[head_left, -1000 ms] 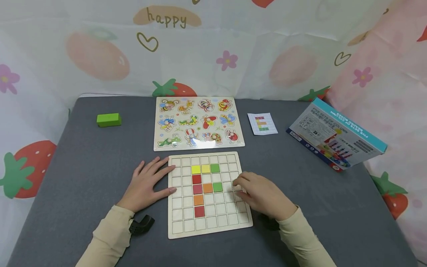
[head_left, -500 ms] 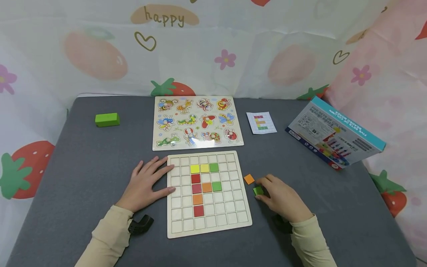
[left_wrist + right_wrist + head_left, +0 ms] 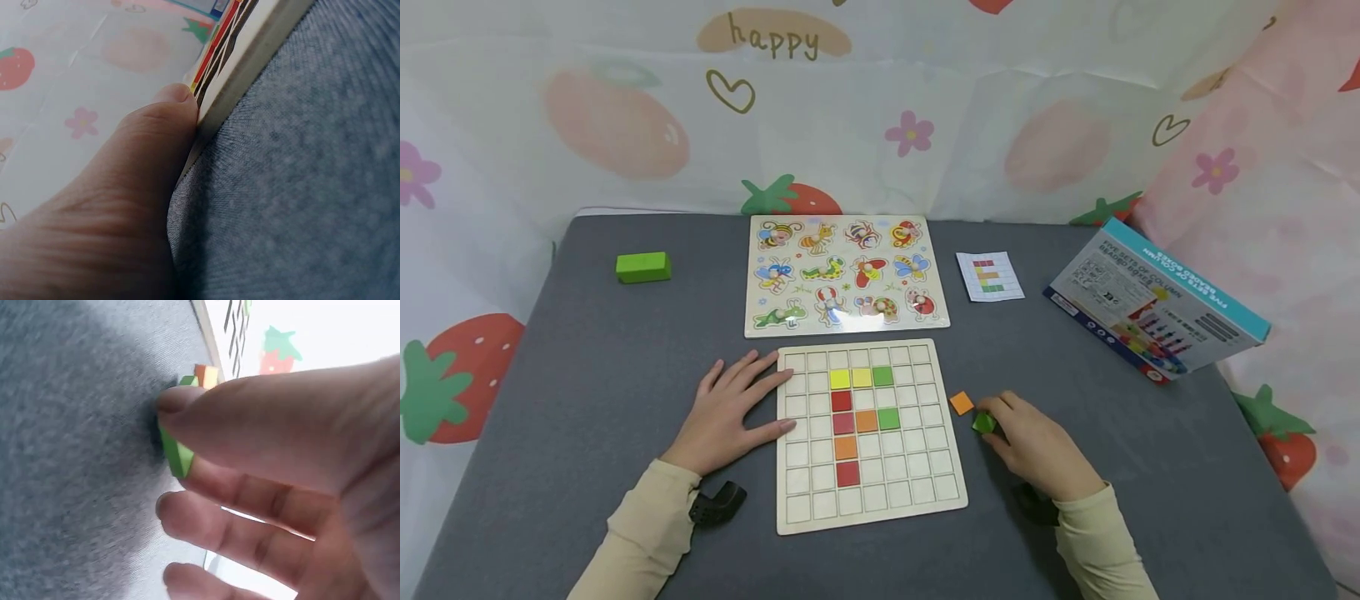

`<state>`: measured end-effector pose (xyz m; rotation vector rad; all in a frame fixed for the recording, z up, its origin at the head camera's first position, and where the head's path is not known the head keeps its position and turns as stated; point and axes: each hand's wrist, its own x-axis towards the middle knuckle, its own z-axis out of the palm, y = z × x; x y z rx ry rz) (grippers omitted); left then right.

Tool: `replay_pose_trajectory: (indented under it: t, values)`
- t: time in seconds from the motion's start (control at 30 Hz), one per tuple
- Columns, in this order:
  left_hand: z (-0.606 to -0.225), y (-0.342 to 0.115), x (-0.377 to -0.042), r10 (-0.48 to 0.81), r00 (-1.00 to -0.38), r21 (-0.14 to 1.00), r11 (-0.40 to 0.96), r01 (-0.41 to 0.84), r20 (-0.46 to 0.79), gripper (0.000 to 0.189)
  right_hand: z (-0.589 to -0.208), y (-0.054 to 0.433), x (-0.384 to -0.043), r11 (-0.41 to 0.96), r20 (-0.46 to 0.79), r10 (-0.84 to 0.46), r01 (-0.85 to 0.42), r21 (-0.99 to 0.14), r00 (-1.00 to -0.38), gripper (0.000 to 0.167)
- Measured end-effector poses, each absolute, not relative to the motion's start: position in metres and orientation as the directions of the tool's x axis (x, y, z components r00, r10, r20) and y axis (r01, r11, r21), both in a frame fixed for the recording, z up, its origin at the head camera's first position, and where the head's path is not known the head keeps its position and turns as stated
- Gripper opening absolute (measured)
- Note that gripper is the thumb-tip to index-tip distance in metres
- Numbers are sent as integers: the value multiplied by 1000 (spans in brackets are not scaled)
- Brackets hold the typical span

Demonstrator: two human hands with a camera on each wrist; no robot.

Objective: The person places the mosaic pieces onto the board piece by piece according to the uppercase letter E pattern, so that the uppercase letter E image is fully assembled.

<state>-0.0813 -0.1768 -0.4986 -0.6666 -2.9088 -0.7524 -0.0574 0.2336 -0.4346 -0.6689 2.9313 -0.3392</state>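
A wooden grid board (image 3: 808, 507) lies flat on the grey table, with yellow, green, red and orange square tiles set in some of its cells. My left hand (image 3: 721, 417) rests at the board's left side, fingers spread, thumb and fingertips touching its edge; the left wrist view shows the thumb (image 3: 150, 144) against that edge. Right of the board, my right hand (image 3: 1033, 446) pinches a small green tile (image 3: 984, 422) between thumb and fingers, just above the table. In the right wrist view the green tile (image 3: 177, 453) is partly hidden by the thumb. An orange tile (image 3: 961, 403) lies close beside it.
Behind the board lies an insect picture puzzle (image 3: 847, 277). A small pattern card (image 3: 990, 277) is to its right, and a printed box (image 3: 1157, 304) stands farther right. A green block (image 3: 643, 267) sits at the back left.
My right hand has moved right, off the board's right edge, uncovering the orange tile on the table. The green tile it pinches has tilted since half a second ago. My left hand stays put.
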Motion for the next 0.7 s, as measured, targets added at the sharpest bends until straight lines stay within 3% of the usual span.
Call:
replay_pose_trajectory:
  t: [0.2,0.47,0.7]
  values:
    - [-499,-178,-82,396,-903,450,785,427,166,70,-428,221,-56,834,-16,-499,-475,-279,-867,27]
    - [-498,-178,-82,394,-904,449,786,425,166,71,-431,189,-54,647,100,-703,-692,-319,-704,23]
    - [-499,-177,-82,396,-903,448,786,426,165,71,-440,165,-50,563,124,-769,-756,-332,-627,18]
